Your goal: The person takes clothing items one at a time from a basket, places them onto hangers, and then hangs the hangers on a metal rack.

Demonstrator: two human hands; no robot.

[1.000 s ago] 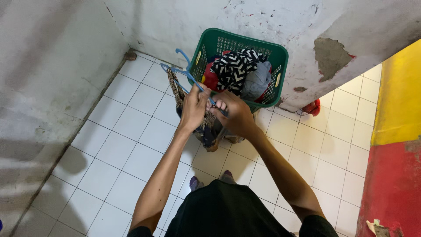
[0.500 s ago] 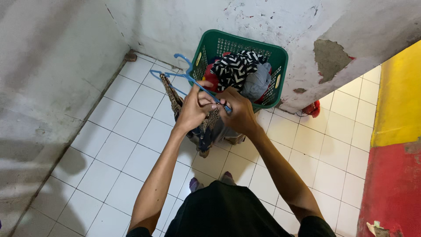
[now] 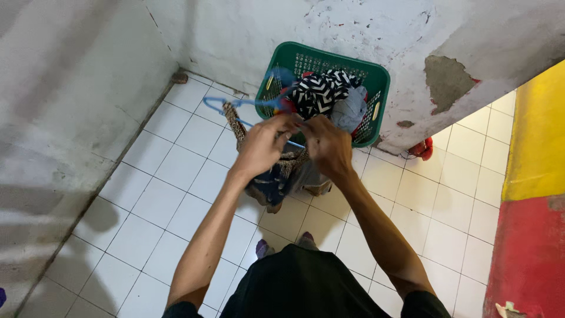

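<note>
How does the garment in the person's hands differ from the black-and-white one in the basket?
The held garment has a leopard-like print with dark blue; the basket garment has bold black-and-white zigzags. The held garment hangs off a blue hanger above the floor; the basket garment lies piled on other clothes in the green basket. Both are patterned fabric.

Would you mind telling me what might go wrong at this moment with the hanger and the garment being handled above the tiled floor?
The patterned garment hangs loosely from the blue hanger, so it might slip onto the floor tiles. The left hand and right hand crowd together on the hanger, so fingers could catch on it. The hanger's hook sits close to the green basket and may snag the clothes piled inside.
</note>
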